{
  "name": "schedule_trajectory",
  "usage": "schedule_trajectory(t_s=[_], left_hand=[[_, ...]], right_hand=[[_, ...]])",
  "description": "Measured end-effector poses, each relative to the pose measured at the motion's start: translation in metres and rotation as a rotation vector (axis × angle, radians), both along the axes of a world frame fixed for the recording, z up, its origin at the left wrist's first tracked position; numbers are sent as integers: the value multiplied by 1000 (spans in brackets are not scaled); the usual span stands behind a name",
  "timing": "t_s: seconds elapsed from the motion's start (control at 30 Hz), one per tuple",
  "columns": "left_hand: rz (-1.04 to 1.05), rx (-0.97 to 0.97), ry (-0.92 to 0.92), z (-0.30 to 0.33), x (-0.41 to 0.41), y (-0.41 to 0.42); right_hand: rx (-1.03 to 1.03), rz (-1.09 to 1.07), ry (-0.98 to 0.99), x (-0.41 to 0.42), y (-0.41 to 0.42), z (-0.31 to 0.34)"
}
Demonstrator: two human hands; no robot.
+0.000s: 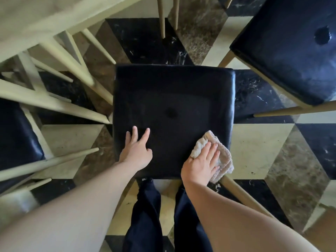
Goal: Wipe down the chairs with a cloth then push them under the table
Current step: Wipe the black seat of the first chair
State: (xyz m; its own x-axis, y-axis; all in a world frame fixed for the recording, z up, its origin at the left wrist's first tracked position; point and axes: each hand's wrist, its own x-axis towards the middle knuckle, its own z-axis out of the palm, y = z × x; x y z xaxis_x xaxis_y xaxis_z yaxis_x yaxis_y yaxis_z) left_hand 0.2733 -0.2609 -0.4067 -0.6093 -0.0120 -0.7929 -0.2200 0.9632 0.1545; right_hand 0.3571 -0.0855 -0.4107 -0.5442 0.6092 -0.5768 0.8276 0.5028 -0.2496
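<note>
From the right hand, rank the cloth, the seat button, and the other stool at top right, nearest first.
1. Cloth: under the right hand.
2. Seat button: middle of the stool, up and left.
3. Other stool: top right, farthest.

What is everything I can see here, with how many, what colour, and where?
Stools: three, black padded seats; middle, upper right, left edge.
Table: one, cream, upper left.
Cloth: one, beige, on the middle stool's near right corner.
Floor: black, cream and brown tiles.
Trouser legs: two, dark, bottom centre.
Left hand: open, fingers resting on the middle seat.
Right hand: flat, pressing the cloth.
</note>
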Motion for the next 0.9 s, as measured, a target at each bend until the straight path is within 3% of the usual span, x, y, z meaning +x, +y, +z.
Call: schedule_trajectory(t_s=[0.13,0.23,0.43,0.6,0.7,0.9], left_hand=[[-66,35,-96,19,-2,-30],[-42,92,-119,30,-13,-40],[-9,85,24,44,-44,-50],[63,179,21,43,-80,-52],[128,203,30,46,-94,-47],[516,307,188,53,-113,-64]], right_hand=[[-74,-161,-52,18,-54,10],[-65,-135,-81,21,-75,13],[-88,342,-79,40,-103,8],[-192,1053,45,30,-105,-4],[-167,1355,112,23,-110,-12],[-178,1729,208,-10,-117,-23]])
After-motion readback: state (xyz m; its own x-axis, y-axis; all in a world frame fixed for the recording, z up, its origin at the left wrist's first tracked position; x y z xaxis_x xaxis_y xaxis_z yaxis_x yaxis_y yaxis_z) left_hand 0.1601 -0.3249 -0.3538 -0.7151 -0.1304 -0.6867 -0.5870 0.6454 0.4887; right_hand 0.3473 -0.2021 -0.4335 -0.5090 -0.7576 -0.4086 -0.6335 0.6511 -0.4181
